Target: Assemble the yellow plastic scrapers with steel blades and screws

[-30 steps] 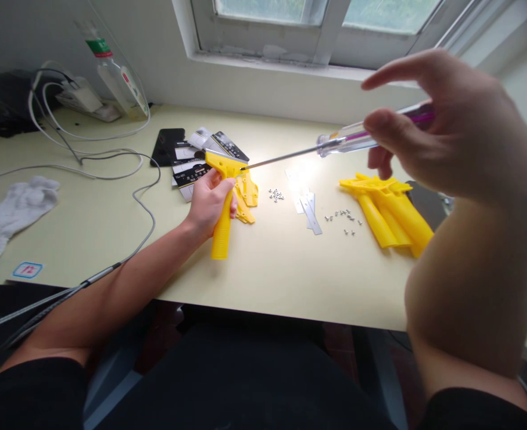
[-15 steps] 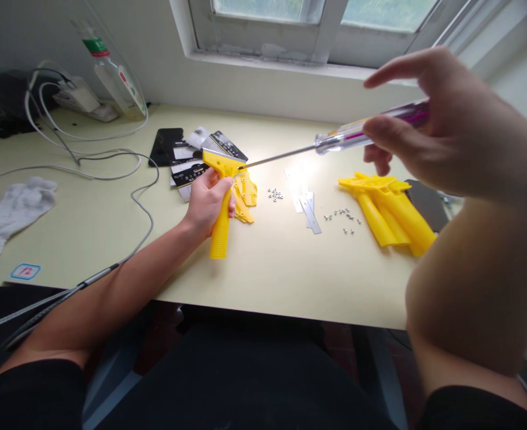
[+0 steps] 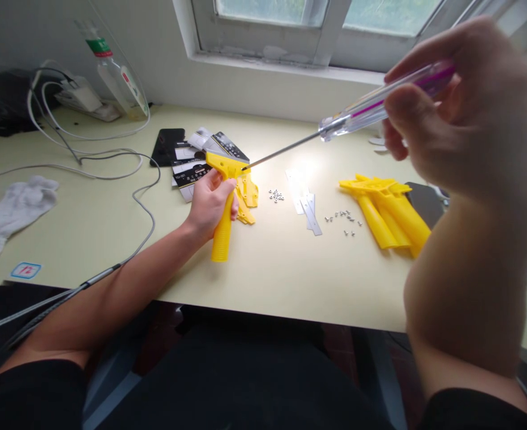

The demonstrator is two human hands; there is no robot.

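My left hand (image 3: 212, 203) is wrapped round the neck of a yellow scraper (image 3: 221, 239), held upright with its handle toward me and a metal blade along its wide head. In my right hand (image 3: 464, 113) is a screwdriver (image 3: 357, 116) with a clear and purple handle, gripped between thumb and fingers. The screwdriver's tip meets the right side of the scraper's head; the screw there is too small to make out. Beside my left hand lie flat yellow plastic pieces (image 3: 247, 197). Small nuts (image 3: 276, 196) sit in a cluster to their right.
Metal blades (image 3: 310, 214) and loose screws (image 3: 344, 215) lie mid-table. Several yellow handles (image 3: 382, 215) are stacked at the right. Black-and-white cards (image 3: 191, 173), a black phone (image 3: 167, 146), cables (image 3: 124, 155), a bottle (image 3: 120, 83) and a white glove (image 3: 17, 209) occupy the left.
My right hand has turned and moved slightly up and right, its fingers closing more around the screwdriver handle. The tip stays at the scraper's head, and my left hand barely moves.
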